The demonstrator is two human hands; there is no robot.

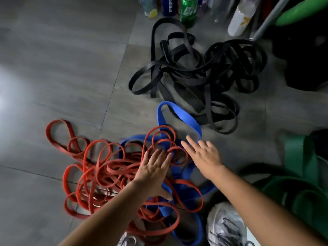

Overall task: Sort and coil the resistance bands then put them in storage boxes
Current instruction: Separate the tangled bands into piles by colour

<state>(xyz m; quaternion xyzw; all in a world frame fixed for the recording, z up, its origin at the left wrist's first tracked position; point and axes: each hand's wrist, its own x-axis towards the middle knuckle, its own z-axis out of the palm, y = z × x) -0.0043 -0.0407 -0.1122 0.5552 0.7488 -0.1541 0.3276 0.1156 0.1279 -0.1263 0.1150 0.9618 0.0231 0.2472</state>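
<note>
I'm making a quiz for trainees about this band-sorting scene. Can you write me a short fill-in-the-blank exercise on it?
1. The tangle under the left hand is ____ in colour.
2. The pile nearest the bottles is ____.
3. The right hand reaches to a wide loop that is ____.
Missing words: red; black; blue.

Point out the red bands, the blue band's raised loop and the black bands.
red bands (117, 170): head view, dense middle of the tangle.
blue band (188, 119): head view, right side of its raised loop.
black bands (184, 79): head view, centre of the pile.
</note>
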